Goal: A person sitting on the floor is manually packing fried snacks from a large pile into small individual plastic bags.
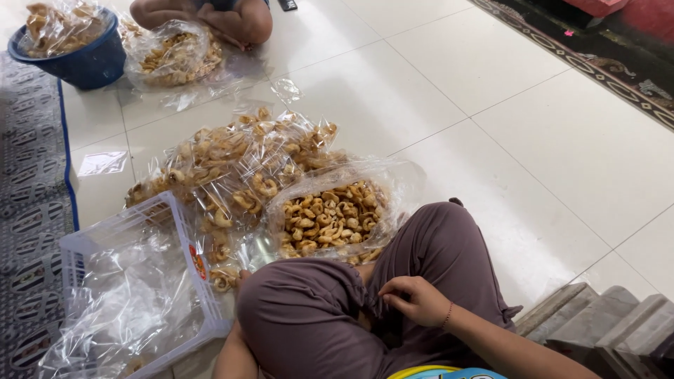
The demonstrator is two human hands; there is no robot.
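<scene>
1. Nearest the lens: crossed legs in mauve trousers, with a strip of yellow-and-blue cloth at the bottom edge.
2. Far left: patterned grey mat with a blue border, running along the tiles.
3. White plastic crate sat just left of the knees, stuffed with empty clear bags. One bag showed a small orange label.
4. Left hand was mostly hidden behind the left knee, down by the crate's corner and a few loose crackers. Only the fingertips possibly showed; can't tell if it was gripping anything.
5. Open clear bag of curled golden crackers lay on the floor directly in front of the knees, mouth up, touching the trouser leg.
6. Behind it: a heap of filled cracker packets spread over the white tile floor.
7. Right hand rested on the right thigh, fingers curled and pinching the trouser fabric, with a thin bracelet at the wrist. It held no bag or cracker.
8. Top left: blue bucket holding cracker bags, then another open bag beside it, with a second person's knees just behind.
9. Right edge: dark patterned rug up top, grey stepped blocks at bottom.
</scene>
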